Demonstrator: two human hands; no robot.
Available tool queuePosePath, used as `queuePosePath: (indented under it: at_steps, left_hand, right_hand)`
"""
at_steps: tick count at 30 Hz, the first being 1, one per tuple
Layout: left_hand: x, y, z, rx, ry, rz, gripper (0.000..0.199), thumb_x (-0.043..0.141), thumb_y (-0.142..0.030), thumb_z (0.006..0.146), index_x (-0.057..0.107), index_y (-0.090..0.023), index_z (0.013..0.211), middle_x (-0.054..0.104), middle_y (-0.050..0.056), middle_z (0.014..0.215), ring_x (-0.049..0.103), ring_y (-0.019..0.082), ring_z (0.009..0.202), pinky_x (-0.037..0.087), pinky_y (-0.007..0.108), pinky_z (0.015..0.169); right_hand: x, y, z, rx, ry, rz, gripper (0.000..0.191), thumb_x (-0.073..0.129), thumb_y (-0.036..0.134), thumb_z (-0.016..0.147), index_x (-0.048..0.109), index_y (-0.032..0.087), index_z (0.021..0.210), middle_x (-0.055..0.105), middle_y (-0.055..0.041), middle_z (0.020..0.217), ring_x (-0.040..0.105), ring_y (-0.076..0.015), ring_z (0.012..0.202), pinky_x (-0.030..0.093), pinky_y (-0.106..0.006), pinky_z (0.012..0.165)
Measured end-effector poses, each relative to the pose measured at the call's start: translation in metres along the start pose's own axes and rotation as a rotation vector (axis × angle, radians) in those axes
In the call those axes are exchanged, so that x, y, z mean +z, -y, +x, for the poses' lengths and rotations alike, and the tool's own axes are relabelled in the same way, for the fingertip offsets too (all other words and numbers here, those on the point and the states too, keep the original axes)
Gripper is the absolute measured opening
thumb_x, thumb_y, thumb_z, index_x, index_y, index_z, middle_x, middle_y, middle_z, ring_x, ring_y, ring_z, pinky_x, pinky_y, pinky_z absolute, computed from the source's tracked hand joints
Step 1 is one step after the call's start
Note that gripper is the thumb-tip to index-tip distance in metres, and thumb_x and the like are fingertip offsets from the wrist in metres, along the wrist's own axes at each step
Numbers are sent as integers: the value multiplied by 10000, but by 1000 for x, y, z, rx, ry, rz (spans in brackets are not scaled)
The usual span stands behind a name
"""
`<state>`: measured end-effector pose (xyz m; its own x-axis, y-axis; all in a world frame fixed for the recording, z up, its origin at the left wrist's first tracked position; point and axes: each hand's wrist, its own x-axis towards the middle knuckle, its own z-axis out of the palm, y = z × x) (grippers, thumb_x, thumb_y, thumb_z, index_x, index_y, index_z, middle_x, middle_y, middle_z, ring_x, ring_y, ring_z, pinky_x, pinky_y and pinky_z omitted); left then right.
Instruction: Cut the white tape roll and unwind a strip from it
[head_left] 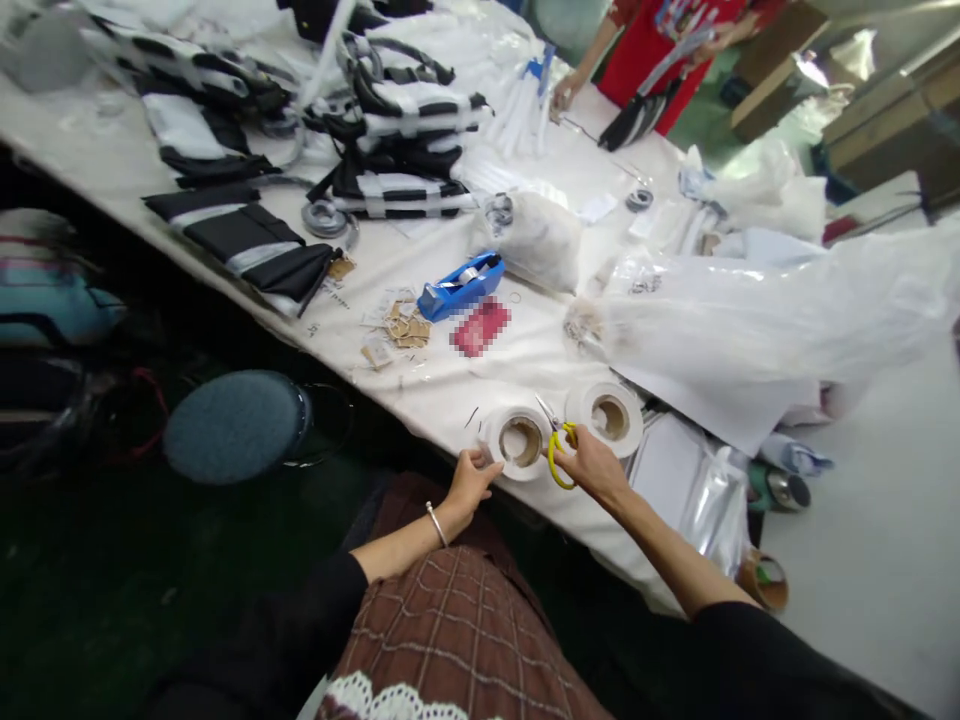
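Observation:
My right hand [594, 464] grips a pair of yellow-handled scissors [559, 458], their metal blades pointing away from me. At the table's near edge, my left hand [471, 482] has its thumb and fingers at the side of a white roll of film or tape [517, 446] with a cardboard core. Whether a loose end is pinched there is too small to make out. Just right of the scissors lies a second white roll [609, 416], partly behind my right hand. Beyond the rolls are a blue tape dispenser [461, 287] and a blurred red object [481, 327].
Small brown tags [405, 325] lie near the dispenser. Folded black-and-white bundles [405, 150] are piled at the far left. Plastic bags [720, 310] cover the right side. A co-worker in a red shirt [652, 50] stands across the table. A round stool [236, 425] is at left.

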<state>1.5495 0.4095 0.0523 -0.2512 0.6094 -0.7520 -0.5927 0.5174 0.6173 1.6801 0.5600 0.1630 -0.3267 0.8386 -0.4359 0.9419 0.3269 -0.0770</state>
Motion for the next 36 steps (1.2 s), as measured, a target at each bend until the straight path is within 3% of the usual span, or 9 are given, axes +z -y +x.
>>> queuePosePath:
  at_steps: [4, 9, 13, 15, 19, 21, 29, 36]
  left_hand:
    - [19, 21, -10, 31, -133, -190, 502, 731, -391, 762, 452, -191, 1128, 505, 166, 1301, 575, 262, 1109, 561, 333, 719]
    - [37, 36, -11, 62, -304, -453, 433, 727, -361, 781, 473, -190, 1088, 579, 107, 1141, 618, 224, 1019, 567, 267, 652]
    - [31, 48, -10, 72, -347, -490, 428, 752, -370, 739, 516, -170, 1035, 611, 61, 974, 634, 180, 859, 510, 208, 560]
    - [24, 57, -11, 131, -308, -453, 425, 746, -393, 725, 545, -164, 1022, 618, 43, 916, 617, 157, 781, 472, 203, 544]
    - [17, 74, -9, 209, -293, -391, 357, 745, -381, 688, 576, -161, 912, 614, 14, 828, 578, 155, 744, 446, 235, 598]
    - [19, 80, -7, 220, -314, -412, 354, 761, -348, 656, 575, -164, 894, 620, 14, 835, 582, 175, 787, 466, 267, 674]
    - [27, 78, -3, 211, -360, -439, 402, 753, -396, 688, 563, -188, 976, 646, 89, 974, 618, 288, 969, 482, 383, 848]
    - [31, 74, 0, 367, -415, -317, 322, 641, -299, 773, 531, -193, 1056, 624, 138, 1098, 597, 319, 1115, 453, 404, 973]
  right_hand:
    - [20, 0, 45, -88, 40, 26, 344, 561, 472, 800, 517, 179, 975, 666, -67, 892, 633, -220, 794, 412, -292, 665]
    - [37, -1, 50, -278, 101, 56, 335, 567, 524, 777, 490, 215, 880, 610, -11, 741, 568, -181, 648, 385, -281, 596]
    - [23, -3, 43, -426, 208, -14, 343, 563, 545, 785, 533, 209, 846, 605, -23, 727, 569, -188, 672, 425, -305, 632]
    - [8, 1, 38, -411, 346, 42, 405, 577, 594, 769, 565, 197, 849, 612, -33, 747, 588, -186, 685, 467, -307, 627]
    - [-22, 26, 24, -214, 831, 161, 570, 626, 715, 669, 580, 164, 805, 583, -20, 691, 570, -143, 557, 523, -302, 525]
    - [-32, 45, 17, -149, 959, 109, 620, 638, 749, 629, 588, 156, 799, 557, -1, 635, 532, -123, 490, 514, -294, 470]
    - [-47, 124, 4, -261, 1066, -205, 630, 540, 762, 736, 626, 138, 748, 516, 9, 506, 447, -94, 383, 366, -228, 368]
    - [-45, 149, 1, -253, 1104, -295, 620, 581, 751, 692, 611, 134, 650, 508, -1, 478, 425, -84, 360, 308, -221, 360]
